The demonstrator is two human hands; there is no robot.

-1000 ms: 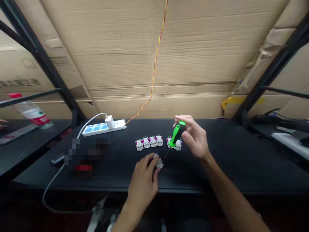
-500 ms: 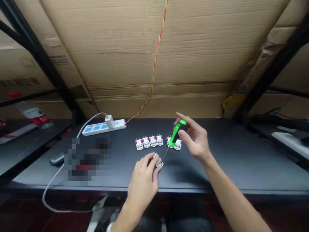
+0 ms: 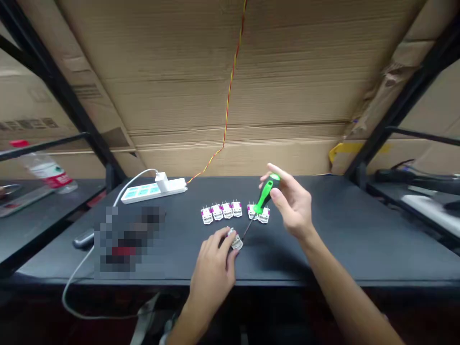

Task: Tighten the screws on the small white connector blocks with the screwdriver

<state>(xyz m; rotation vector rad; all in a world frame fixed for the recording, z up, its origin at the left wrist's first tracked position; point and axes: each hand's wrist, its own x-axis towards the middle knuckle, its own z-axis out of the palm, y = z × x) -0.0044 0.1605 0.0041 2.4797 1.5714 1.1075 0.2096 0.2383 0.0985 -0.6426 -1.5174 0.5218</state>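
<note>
With its fingers on either side, my left hand holds a small white plug part down on the dark tabletop. A green and black screwdriver is in my right hand, gripped by its handle between thumb and fingers, index finger lifted. The shaft slants down and left, its tip at the right edge of the held part; whether it touches is too small to tell. Behind, several similar white and purple plug parts with metal pins stand in a row, and two more sit partly behind the screwdriver.
A white power strip with a plugged-in adapter lies back left, its white cable running over the front edge. Blurred items lie left. Black frame posts flank the desk; a bottle stands far left.
The screwdriver tip has shifted slightly right, from over the held plug part to its right edge. My left hand stays in place on the part.
</note>
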